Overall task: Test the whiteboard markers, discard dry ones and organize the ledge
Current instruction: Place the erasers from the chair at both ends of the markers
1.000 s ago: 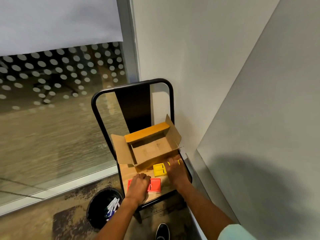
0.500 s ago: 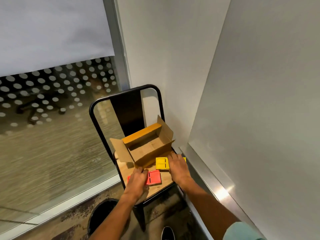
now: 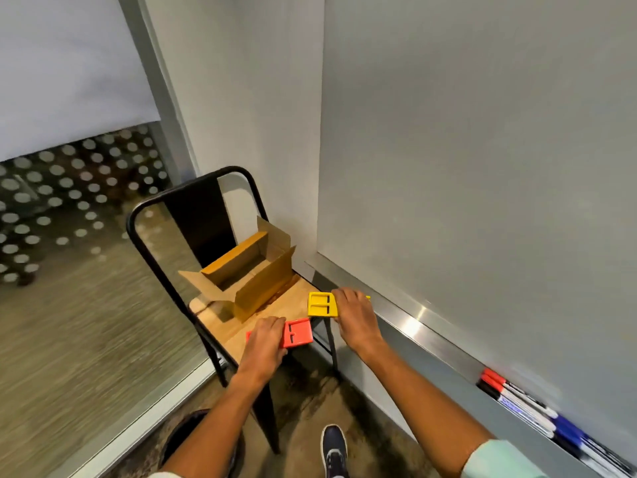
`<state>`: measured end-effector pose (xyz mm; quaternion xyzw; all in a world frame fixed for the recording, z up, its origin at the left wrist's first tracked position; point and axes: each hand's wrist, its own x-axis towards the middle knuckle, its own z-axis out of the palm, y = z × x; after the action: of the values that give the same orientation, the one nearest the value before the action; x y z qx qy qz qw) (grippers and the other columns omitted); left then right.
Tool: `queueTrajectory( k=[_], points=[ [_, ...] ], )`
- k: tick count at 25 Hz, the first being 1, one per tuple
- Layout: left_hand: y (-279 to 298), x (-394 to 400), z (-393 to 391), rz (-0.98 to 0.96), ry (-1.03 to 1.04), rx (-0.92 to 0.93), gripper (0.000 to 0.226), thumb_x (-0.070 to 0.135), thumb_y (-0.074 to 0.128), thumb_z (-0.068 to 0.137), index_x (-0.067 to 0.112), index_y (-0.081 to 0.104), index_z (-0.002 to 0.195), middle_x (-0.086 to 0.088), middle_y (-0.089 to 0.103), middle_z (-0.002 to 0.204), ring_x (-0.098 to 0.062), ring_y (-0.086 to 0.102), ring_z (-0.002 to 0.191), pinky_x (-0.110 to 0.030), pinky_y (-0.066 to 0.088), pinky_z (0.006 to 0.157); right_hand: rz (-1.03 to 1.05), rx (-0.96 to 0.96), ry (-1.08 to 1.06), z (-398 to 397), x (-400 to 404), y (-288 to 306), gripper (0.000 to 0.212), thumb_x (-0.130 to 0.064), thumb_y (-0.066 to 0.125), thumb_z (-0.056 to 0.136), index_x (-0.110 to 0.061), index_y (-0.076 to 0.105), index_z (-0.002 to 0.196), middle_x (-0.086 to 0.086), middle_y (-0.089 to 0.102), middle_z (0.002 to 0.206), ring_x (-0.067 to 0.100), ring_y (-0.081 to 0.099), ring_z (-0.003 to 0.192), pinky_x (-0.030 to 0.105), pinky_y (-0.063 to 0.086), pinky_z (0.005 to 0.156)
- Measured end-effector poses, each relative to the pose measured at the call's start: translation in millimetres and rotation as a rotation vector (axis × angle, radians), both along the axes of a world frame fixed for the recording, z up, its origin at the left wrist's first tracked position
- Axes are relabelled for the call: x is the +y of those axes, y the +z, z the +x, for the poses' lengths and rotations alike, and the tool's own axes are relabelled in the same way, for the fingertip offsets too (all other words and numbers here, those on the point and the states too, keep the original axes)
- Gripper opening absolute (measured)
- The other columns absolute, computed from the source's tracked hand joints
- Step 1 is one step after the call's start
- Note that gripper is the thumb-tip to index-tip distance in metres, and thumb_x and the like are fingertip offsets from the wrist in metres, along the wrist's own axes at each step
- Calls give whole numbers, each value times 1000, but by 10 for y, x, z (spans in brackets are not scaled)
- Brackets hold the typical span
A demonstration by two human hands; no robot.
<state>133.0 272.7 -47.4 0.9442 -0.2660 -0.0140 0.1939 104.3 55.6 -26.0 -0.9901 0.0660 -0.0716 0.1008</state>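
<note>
Markers (image 3: 537, 407): lying on ledge (image 3: 424, 331), at 4 o'clock.
Left hand (image 3: 265, 343): fingers gripping red holder (image 3: 299, 333) over chair (image 3: 275, 305).
Right hand (image 3: 355, 317): fingers gripping yellow holder (image 3: 322, 304).
Box (image 3: 255, 276): sitting open at 12 o'clock.

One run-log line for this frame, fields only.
left hand: grips red slotted plastic holder | right hand: grips yellow slotted plastic holder | both over wooden chair seat | markers on ledge

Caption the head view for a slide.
Left hand grips red holder, right hand grips yellow holder over chair; markers line ledge.
</note>
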Motion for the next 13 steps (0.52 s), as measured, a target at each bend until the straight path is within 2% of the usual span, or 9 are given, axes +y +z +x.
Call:
queueTrajectory(
  k=[5,13],
  points=[
    [34,-513,-294,-72,-198,-19,54,9,78,77,10,59,128,-12,61,125,-29,54,114,-38,44,96,10,-22,-191,-770,-402,97,55,-8,75,80,-14,53,131,8,58,130,30,53,115,36,45,94],
    [52,-1621,-714,-9,-453,-33,55,-3,80,66,2,63,118,-17,63,115,-37,58,107,-44,51,87,-14,-83,-535,-2081,-1351,93,61,4,81,58,-13,63,114,6,66,111,32,62,94,36,52,78]
  ],
)
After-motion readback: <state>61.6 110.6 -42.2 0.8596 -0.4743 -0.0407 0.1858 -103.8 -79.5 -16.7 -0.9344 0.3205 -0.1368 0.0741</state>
